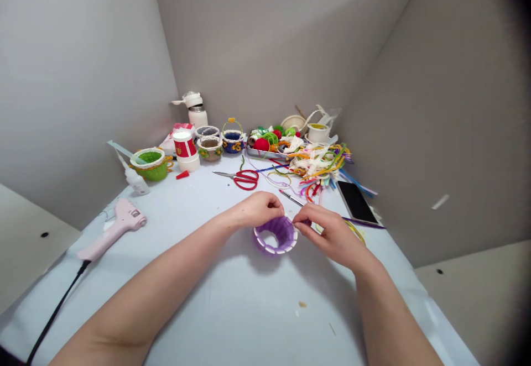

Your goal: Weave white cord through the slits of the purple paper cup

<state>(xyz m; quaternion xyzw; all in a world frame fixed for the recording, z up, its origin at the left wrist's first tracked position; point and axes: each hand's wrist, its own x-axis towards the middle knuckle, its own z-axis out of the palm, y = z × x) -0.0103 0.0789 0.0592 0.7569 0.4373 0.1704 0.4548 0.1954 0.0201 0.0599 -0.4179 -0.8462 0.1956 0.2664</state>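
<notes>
A small purple woven basket (285, 232) with a white notched rim is held just over the table in the middle of the head view. My left hand (262, 209) pinches its far left rim, fingers closed. At the right rim, my right hand (326, 228) has thumb and forefinger pressed together; what sits between those fingertips is too small to make out. The basket's mouth faces me, and its far side is partly covered by my fingers.
Red-handled scissors (245, 179) and a pen (291, 198) lie beyond the basket. A pink glue gun (114, 228) and glue bottle (136, 181) are left. A phone (357, 202) is right. Finished baskets (210, 148) and a yarn heap (317, 162) line the back.
</notes>
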